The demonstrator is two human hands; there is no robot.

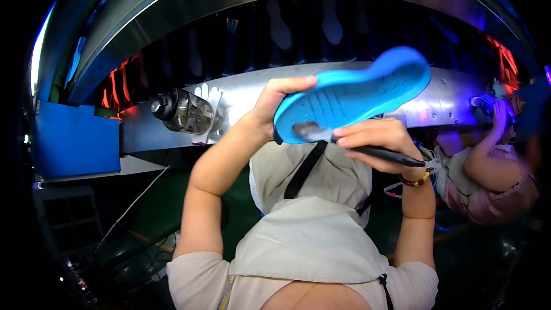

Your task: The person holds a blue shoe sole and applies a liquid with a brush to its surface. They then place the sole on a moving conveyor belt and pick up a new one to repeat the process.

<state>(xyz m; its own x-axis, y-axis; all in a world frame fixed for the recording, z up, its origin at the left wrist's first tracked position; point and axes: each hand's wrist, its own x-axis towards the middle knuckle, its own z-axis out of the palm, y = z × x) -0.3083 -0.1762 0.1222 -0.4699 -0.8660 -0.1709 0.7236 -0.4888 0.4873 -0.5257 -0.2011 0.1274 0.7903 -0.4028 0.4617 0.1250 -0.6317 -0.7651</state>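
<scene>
My left hand [278,104] grips the heel end of a bright blue shoe sole [359,93], thumb over its rim. The sole is tilted, its hollow inner face with ridges and small marks turned toward me, and its toe points to the upper right. In my right hand [383,140] is a brush [390,155] with a dark handle. Its blurred bristles are at the lower left of the sole's inner face, near the heel; they seem to touch it.
Beyond my hands runs a metal ledge [244,90] with a dark clear bottle [192,112] and a white glove [213,102] on it. Pale soles [332,20] lie on a dark conveyor behind. At right, a co-worker's arm [493,149] reaches toward the ledge.
</scene>
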